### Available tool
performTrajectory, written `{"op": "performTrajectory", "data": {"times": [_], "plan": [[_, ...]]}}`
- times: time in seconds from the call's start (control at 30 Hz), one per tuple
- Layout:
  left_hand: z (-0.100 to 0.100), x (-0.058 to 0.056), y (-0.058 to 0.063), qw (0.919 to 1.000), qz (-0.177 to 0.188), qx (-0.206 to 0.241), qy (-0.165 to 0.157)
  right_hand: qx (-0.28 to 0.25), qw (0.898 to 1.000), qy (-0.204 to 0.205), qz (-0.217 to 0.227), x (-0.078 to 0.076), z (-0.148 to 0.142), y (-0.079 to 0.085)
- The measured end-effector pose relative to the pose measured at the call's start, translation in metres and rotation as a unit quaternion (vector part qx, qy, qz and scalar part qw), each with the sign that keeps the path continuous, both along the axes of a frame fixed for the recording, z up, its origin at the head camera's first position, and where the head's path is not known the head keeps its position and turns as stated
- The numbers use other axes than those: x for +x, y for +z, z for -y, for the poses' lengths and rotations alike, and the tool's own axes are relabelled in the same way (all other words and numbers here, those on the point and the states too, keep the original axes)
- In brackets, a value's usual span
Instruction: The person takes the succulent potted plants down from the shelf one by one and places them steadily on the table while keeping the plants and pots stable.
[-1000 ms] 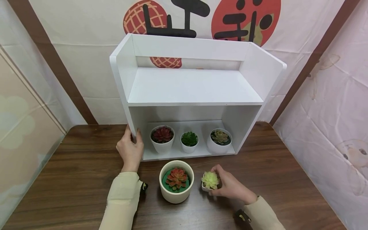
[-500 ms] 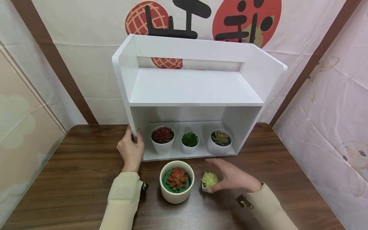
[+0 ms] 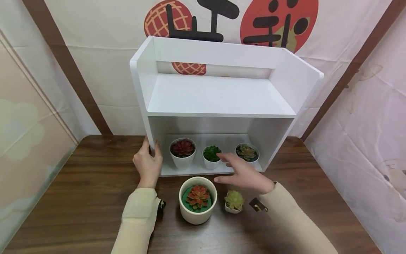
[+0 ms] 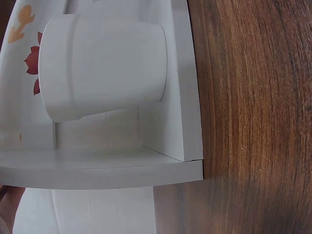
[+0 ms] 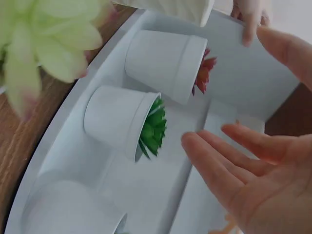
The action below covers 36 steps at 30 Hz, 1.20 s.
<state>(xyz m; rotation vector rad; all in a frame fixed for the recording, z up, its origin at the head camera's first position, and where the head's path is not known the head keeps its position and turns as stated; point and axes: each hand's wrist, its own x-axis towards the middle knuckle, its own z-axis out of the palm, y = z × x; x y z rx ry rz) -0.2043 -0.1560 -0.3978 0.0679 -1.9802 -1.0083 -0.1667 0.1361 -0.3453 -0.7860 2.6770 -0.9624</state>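
at the left we see a beige sleeve [image 3: 137,215] leading up to the left hand [image 3: 148,165], its grip clamped on the side panel of the white shelf [image 3: 219,95], thumb inside and fingers outside. our left wrist view catches only a sliver of that hand, beside the shelf's lower corner. on the shelf's lower level, nearest this hand, we find the dark red succulent [image 3: 183,148] in a white pot, upright. next, in front of the shelf, the cream pot [image 3: 196,217] stands on the dark wood counter [image 3: 85,197], holding an orange-red succulent [image 3: 198,197] on a green base. behind and slightly right of it, on the lower level, we see the green succulent [image 3: 211,153] in a smaller white pot. further right, the yellow-green succulent [image 3: 234,200] sits on the counter in a small white pot. above and beyond it hangs the right hand [image 3: 245,174], its grip apart, thumb and fingers spread and holding nothing; our right wrist view shows a gap between its fingertips and the green succulent. just behind this hand, the pale succulent [image 3: 246,152] stands rightmost on the lower level, its white pot partly hidden.
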Motion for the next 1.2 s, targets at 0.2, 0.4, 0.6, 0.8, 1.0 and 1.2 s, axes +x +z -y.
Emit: {"op": "performTrajectory", "data": {"times": [0.2,0.4,0.6,0.8,1.0,1.2], "plan": [[0.000,0.000,0.000,1.0000,0.000,-0.004,0.000,-0.005,1.000,0.002,-0.005,-0.017,0.017,0.001],[0.001,0.001,-0.001,1.0000,0.008,-0.005,0.002,-0.024,0.999,0.019,-0.016,-0.035,0.034,0.001],[0.000,0.000,0.000,1.0000,-0.001,-0.005,0.008,-0.010,1.000,0.018,-0.006,-0.048,0.049,0.003],[0.000,0.001,0.001,0.9999,-0.008,-0.006,0.012,0.005,1.000,0.019,-0.008,-0.060,0.063,0.001],[0.000,0.000,0.001,0.9998,-0.011,-0.014,0.013,0.018,1.000,0.017,-0.012,-0.070,0.074,-0.004],[0.000,0.002,0.000,0.9998,-0.010,-0.012,0.014,0.030,0.999,0.012,0.000,-0.074,0.086,-0.008]]}}
